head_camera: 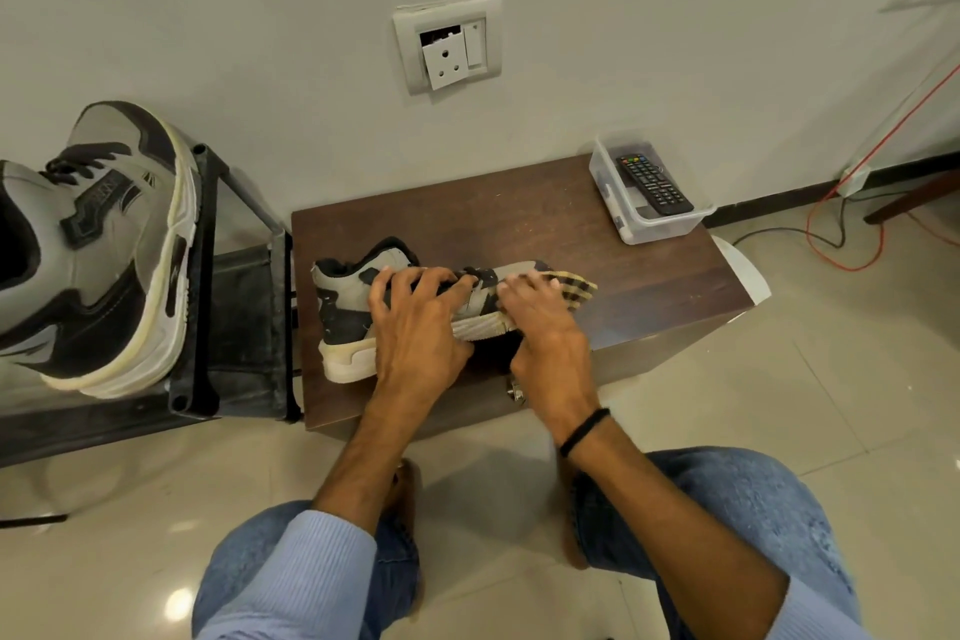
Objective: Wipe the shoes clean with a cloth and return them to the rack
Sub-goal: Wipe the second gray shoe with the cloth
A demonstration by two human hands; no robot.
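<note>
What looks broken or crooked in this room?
The wall socket, above the table. Its white three-hole piece sits tilted and loose in its frame, leaving a dark gap above it, so it looks broken. Nothing else stands out.

Shoe (343, 296) lies on table (519, 218), cloth (576, 288) seemingly over its toe; rack (244, 307) (bearing second shoe (104, 250)) left.

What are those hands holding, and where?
The left hand grips the shoe at its laced middle; the right hand holds a checked cloth against the toe.
</note>
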